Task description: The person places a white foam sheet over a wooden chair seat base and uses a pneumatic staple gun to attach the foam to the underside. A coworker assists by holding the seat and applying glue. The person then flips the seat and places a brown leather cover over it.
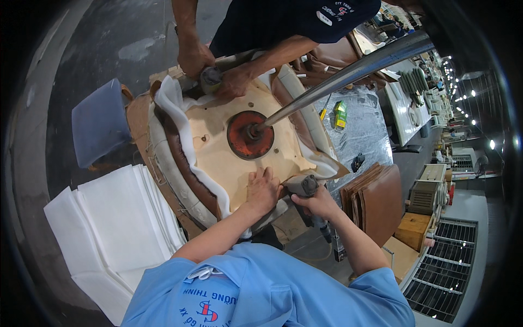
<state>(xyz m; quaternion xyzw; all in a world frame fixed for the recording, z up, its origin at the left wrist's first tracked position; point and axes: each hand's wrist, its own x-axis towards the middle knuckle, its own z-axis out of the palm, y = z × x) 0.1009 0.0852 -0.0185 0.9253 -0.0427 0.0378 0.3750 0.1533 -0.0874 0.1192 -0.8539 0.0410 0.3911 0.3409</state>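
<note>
A round red metal disc (239, 143) presses on a pale wooden seat board (210, 155), at the end of a slanting metal rod (338, 79). White padding (188, 144) and brown leather (175, 136) line the board's edges. My left hand (263, 191) lies on the board's near edge, fingers apart on the wood, with its thumb side towards the stapler. My right hand (320, 203) is closed round a grey air stapler (301, 186), whose nose meets the near right edge. Leather and my fingers hide the exact contact.
Opposite, a co-worker's hand (196, 59) grips another air stapler (211, 78); their other hand (235, 82) presses the far edge. White foam sheets (117, 212) are stacked at left beside a bluish-grey cushion (101, 122). Brown leather pieces (378, 199) and a plastic-covered table (359, 117) are at right.
</note>
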